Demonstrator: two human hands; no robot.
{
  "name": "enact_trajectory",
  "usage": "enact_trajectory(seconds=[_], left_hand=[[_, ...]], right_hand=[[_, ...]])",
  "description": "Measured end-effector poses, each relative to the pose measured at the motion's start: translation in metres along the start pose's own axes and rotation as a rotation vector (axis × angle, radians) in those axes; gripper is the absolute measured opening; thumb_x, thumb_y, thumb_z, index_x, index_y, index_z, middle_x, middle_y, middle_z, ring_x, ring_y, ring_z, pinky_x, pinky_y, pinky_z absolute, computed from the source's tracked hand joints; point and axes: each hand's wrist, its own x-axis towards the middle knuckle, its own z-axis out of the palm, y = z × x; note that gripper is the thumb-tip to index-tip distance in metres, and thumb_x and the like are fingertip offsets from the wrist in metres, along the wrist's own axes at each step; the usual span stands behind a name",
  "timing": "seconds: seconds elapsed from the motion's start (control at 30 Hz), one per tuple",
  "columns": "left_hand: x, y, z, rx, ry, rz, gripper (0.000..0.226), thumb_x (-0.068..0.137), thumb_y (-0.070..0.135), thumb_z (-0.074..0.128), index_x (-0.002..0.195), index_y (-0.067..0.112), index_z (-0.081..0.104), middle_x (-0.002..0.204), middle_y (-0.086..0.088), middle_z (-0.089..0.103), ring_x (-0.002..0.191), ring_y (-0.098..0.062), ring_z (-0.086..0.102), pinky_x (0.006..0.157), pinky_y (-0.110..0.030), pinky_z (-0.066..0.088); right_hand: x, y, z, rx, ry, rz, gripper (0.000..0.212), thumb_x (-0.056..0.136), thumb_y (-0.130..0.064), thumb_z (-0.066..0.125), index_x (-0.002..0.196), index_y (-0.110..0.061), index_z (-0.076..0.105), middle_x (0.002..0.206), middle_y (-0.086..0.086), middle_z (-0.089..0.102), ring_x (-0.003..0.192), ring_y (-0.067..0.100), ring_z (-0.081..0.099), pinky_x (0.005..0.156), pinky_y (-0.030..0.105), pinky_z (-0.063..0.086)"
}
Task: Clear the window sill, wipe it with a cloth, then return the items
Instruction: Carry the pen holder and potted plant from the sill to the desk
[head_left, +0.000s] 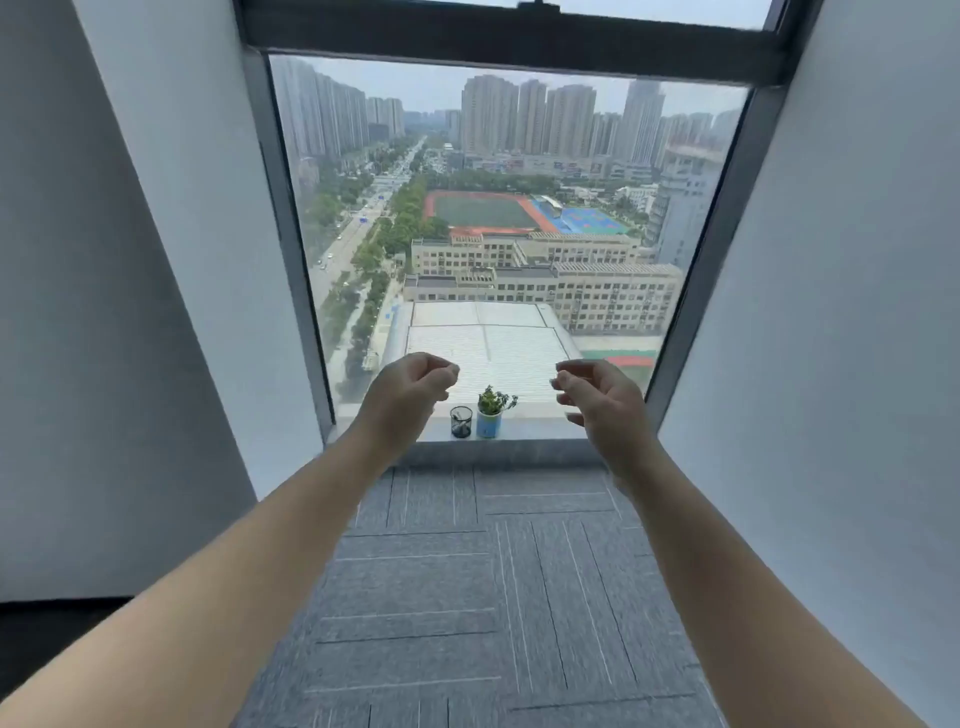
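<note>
Hands, left hand (410, 382) and right hand (602, 392), hover loosely curled, empty, above mesh pen cup (461, 421) and blue cylindrical pot (489, 423).

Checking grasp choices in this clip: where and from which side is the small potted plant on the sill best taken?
Judging by its pose, take the potted plant by its blue cylindrical pot, below the leaves, coming from the room side or its right. It stands upright on the window sill, the black mesh pen holder close on its left and glass behind. The right hand is nearer that free side.
</note>
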Motion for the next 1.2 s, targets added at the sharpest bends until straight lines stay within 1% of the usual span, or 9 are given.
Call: enact_trajectory(seconds=[0.1,0.17,0.23,0.43,0.6,0.77,0.93,1.07,1.2], left_hand=[[0.048,-0.025,0.018,-0.047,0.027,-0.071,0.012,0.087,0.019,0.049,0.076,0.022,0.055,0.085,0.002,0.059,0.082,-0.014,0.055,0.073,-0.029,0.043],[0.081,-0.040,0.031,-0.054,0.046,-0.140,0.008,0.084,0.023,0.052,0.076,0.023,0.055,0.085,0.002,0.059,0.083,-0.015,0.055,0.073,-0.029,0.044],[0.113,-0.051,0.041,-0.064,0.084,-0.176,0.011,0.087,0.020,0.049,0.077,0.022,0.055,0.086,0.001,0.059,0.085,-0.017,0.055,0.074,-0.030,0.044],[0.203,-0.097,0.057,-0.030,0.110,-0.262,0.017,0.089,0.021,0.046,0.075,0.025,0.055,0.084,0.004,0.058,0.084,-0.016,0.055,0.086,-0.039,0.045],[0.291,-0.162,0.059,-0.014,0.106,-0.340,0.017,0.088,0.020,0.048,0.074,0.024,0.056,0.090,-0.008,0.060,0.088,-0.023,0.054,0.083,-0.040,0.045],[0.400,-0.234,0.058,-0.040,0.080,-0.470,0.017,0.088,0.019,0.048,0.074,0.024,0.054,0.082,0.002,0.058,0.088,-0.021,0.054,0.082,-0.037,0.044],[0.487,-0.291,0.060,-0.008,0.044,-0.576,0.013,0.088,0.020,0.047,0.077,0.022,0.054,0.089,-0.002,0.059,0.091,-0.020,0.054,0.083,-0.036,0.043],[0.542,-0.339,0.072,-0.014,0.019,-0.643,0.017,0.087,0.019,0.048,0.073,0.024,0.054,0.086,0.000,0.059,0.088,-0.019,0.053,0.083,-0.035,0.041],[0.590,-0.395,0.091,-0.004,0.009,-0.683,0.009,0.088,0.020,0.048,0.086,0.015,0.056,0.098,-0.007,0.059,0.091,-0.020,0.053,0.085,-0.035,0.040]], right_hand=[[0.056,0.023,-0.008,0.002,-0.010,0.025,0.008,0.092,-0.012,0.048,0.098,-0.014,0.054,0.101,0.007,0.058,0.096,0.018,0.052,0.077,0.024,0.043],[0.092,0.038,-0.013,-0.005,-0.024,0.077,0.008,0.092,-0.013,0.049,0.097,-0.014,0.054,0.101,0.007,0.058,0.095,0.019,0.052,0.081,0.027,0.041],[0.128,0.053,-0.017,-0.009,-0.031,0.091,0.008,0.092,-0.013,0.049,0.098,-0.013,0.054,0.101,0.007,0.058,0.095,0.019,0.052,0.082,0.028,0.040],[0.221,0.109,-0.011,0.006,-0.030,0.171,0.010,0.092,-0.014,0.050,0.101,-0.017,0.050,0.107,0.010,0.057,0.095,0.020,0.052,0.070,0.022,0.042],[0.309,0.160,0.014,-0.006,-0.024,0.236,0.011,0.092,-0.014,0.050,0.102,-0.016,0.050,0.104,0.006,0.055,0.094,0.019,0.052,0.068,0.021,0.042],[0.408,0.215,0.051,-0.035,0.013,0.332,0.020,0.091,-0.013,0.050,0.112,-0.013,0.051,0.096,-0.003,0.053,0.083,0.013,0.051,0.066,0.021,0.044],[0.486,0.263,0.077,-0.069,0.013,0.437,0.018,0.092,-0.014,0.050,0.110,-0.014,0.052,0.101,-0.001,0.054,0.097,0.016,0.052,0.083,0.029,0.043],[0.541,0.311,0.093,-0.079,0.006,0.503,0.023,0.092,-0.015,0.050,0.115,-0.011,0.053,0.104,0.000,0.054,0.097,0.014,0.051,0.083,0.028,0.041],[0.591,0.374,0.106,-0.083,-0.010,0.556,0.023,0.092,-0.016,0.050,0.114,-0.012,0.053,0.100,-0.004,0.053,0.097,0.013,0.051,0.084,0.027,0.042]])
